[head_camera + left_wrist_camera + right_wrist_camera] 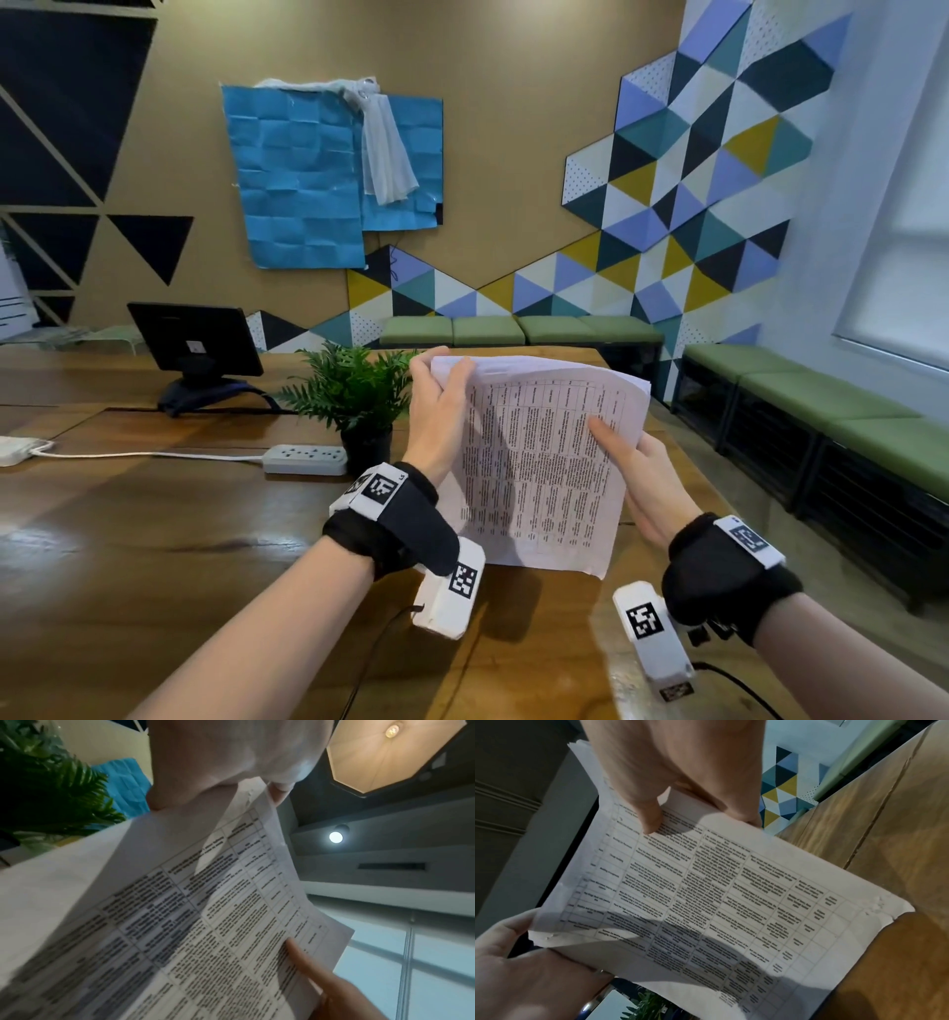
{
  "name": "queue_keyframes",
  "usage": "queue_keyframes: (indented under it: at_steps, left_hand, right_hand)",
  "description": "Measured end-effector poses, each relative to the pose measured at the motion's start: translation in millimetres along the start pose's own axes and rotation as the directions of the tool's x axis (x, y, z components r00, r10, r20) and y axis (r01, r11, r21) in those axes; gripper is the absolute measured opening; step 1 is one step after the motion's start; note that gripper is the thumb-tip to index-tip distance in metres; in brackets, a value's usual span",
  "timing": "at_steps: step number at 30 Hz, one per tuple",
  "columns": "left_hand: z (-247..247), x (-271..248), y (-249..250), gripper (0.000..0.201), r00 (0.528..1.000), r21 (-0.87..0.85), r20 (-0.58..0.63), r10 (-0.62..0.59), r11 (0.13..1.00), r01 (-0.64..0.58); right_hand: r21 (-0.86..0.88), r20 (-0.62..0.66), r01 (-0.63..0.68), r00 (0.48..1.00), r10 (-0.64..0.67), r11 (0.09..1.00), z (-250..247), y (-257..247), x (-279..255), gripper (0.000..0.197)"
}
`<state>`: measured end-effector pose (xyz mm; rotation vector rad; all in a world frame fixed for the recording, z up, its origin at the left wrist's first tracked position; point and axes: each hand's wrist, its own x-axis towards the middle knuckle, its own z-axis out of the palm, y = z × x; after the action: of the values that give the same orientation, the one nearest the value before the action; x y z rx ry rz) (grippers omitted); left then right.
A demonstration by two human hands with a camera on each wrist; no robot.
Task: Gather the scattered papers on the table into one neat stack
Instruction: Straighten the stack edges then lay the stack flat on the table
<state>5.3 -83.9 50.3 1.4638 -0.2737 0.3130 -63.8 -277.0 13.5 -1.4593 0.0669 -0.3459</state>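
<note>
A stack of white papers with printed tables stands tilted above the wooden table, its lower edge close to the tabletop. My left hand grips its upper left corner, fingers curled over the top edge. On the right edge my right hand holds the sheets, thumb across the printed face and fingers behind. The left wrist view shows the papers from below, with the left hand above them. In the right wrist view the papers spread between the right hand and the left hand.
A small potted fern stands just left of the papers, with a grey power strip and its cable beside it. A dark monitor sits at the far left. Green benches line the walls to the right.
</note>
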Motion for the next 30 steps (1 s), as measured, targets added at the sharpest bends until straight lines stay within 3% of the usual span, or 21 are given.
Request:
queue_keyframes:
  at_steps: [4,9,11,14,16,18,20,24,27,30]
  left_hand:
    - [-5,6,-7,0.023,0.998,0.056,-0.066,-0.019,0.998,0.023]
    - [-4,11,-3,0.027,0.995,0.079,-0.099,-0.021,0.996,0.029]
    - [-6,2,1,0.03,1.0,0.117,0.011,0.026,0.993,-0.027]
    - [-14,-8,-8,0.067,0.973,0.251,0.206,0.103,0.956,-0.154]
    - [-14,-11,-10,0.055,0.967,0.358,0.183,0.175,0.905,-0.232]
    - [-7,-14,-6,0.03,0.962,0.344,0.07,0.263,0.899,-0.271]
    - [-1,-19,-6,0.022,0.957,0.314,-0.013,0.289,0.91,-0.271]
    - [-4,-36,-30,0.013,0.996,0.3,0.002,0.091,0.95,-0.087]
    - [-8,-38,-41,0.014,0.996,0.216,0.027,-0.083,0.973,0.075]
    - [-11,-34,-42,0.011,0.99,0.122,0.016,-0.137,0.983,0.134]
  right_hand:
    - [-0.035,0.011,0.012,1.0,-0.011,0.999,2,1,-1,0.029]
    - [-0.13,0.056,0.032,0.998,-0.025,0.991,7,5,-3,0.024]
    - [-0.118,0.024,0.033,0.999,-0.03,0.992,8,6,-3,0.016]
    - [-0.035,-0.038,0.057,0.998,-0.058,0.998,6,-1,-3,0.014]
    - [0.006,-0.043,0.077,0.996,-0.076,0.997,7,-10,-3,0.016]
    - [0.019,-0.044,0.12,0.992,-0.119,0.993,12,-17,-3,0.016]
    - [-0.021,-0.021,0.153,0.988,-0.153,0.988,15,-18,-5,0.016]
    - [-0.085,0.012,0.053,0.999,-0.053,0.995,14,-1,-7,0.022]
    - [0.027,-0.034,-0.063,0.997,0.064,0.998,14,7,-2,0.033]
    - [0.088,-0.023,-0.102,0.994,0.104,0.991,14,5,1,0.035]
